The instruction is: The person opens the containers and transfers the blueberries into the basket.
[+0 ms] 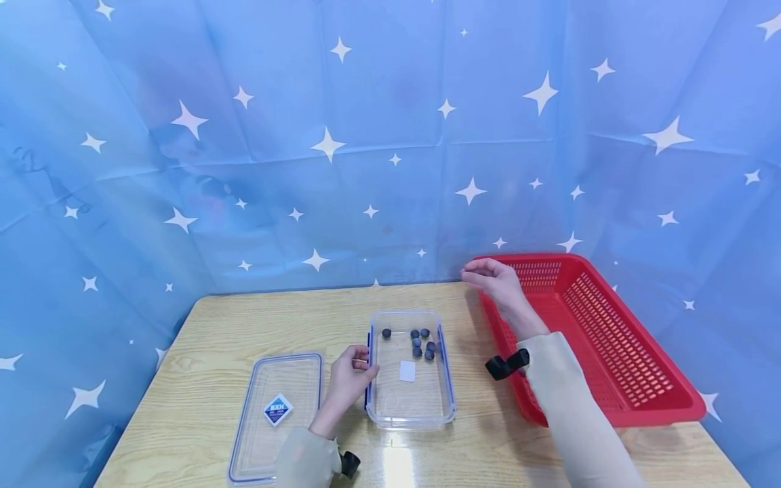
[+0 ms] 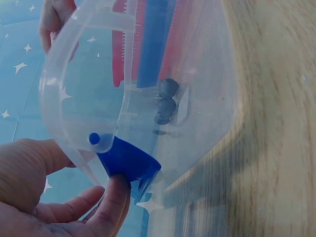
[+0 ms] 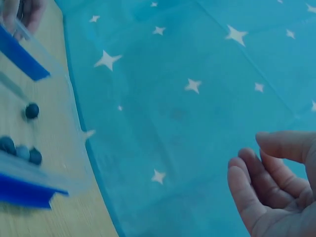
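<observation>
A clear food container (image 1: 405,403) with blue latches stands upright on the table. Inside, at its far end, lie several blueberries (image 1: 417,343) and a white square. My left hand (image 1: 346,383) grips the container's left side; in the left wrist view its fingers (image 2: 111,197) touch the blue latch (image 2: 129,159), while the thumb is at the rim, its tip partly hidden. My right hand (image 1: 505,293) hovers at the left rim of a red basket (image 1: 573,332). Its fingers are loosely bent, and I see nothing held between them and the thumb in the right wrist view.
The clear lid (image 1: 259,447), edged in blue and bearing a blue-and-white label (image 1: 278,410), lies flat left of the container. The large perforated basket fills the table's right side. A blue curtain (image 1: 390,169) with white stars hangs behind the wooden table (image 1: 183,400).
</observation>
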Tool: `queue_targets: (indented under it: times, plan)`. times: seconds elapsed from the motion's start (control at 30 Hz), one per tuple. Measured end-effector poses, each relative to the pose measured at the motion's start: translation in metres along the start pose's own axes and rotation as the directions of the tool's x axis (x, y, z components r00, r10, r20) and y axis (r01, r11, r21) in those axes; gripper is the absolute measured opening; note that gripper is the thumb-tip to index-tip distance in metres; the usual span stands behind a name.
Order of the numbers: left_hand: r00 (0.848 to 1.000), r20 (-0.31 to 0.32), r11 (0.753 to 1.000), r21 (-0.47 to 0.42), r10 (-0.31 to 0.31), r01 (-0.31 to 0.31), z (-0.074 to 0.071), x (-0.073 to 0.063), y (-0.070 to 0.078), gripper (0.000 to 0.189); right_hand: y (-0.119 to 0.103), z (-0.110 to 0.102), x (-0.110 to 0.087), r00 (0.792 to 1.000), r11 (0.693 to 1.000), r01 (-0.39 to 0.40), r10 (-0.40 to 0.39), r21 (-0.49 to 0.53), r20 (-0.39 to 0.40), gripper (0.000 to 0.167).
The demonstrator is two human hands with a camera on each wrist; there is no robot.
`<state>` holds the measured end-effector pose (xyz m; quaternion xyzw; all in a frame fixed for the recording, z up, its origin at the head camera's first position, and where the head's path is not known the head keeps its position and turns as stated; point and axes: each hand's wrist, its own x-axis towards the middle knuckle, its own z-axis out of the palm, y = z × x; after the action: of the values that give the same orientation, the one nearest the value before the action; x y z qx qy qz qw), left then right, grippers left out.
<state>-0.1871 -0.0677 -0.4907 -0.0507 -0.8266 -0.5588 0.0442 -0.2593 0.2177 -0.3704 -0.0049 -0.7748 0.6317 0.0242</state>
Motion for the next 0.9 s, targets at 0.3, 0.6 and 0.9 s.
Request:
queue_targets:
  times: [0.3,0.6,0.9]
  plan:
    - [1.0,-0.001,1.0,0.002,0.003,-0.003,0.0,0.0,-0.002,0.032,0.008,0.038,-0.003,0.996,0.989,0.034,-0.045,0.144,0.073,0.027]
    - [1.0,-0.003,1.0,0.007,0.001,-0.001,0.0,0.001,-0.002,0.032,0.031,0.075,-0.02,0.994,0.988,0.022,-0.039,0.155,0.103,0.022]
    - [1.0,-0.005,1.0,0.016,0.002,-0.002,0.0,0.0,0.0,0.032,0.049,0.099,-0.03,0.999,0.999,0.013,-0.015,0.035,0.05,0.017]
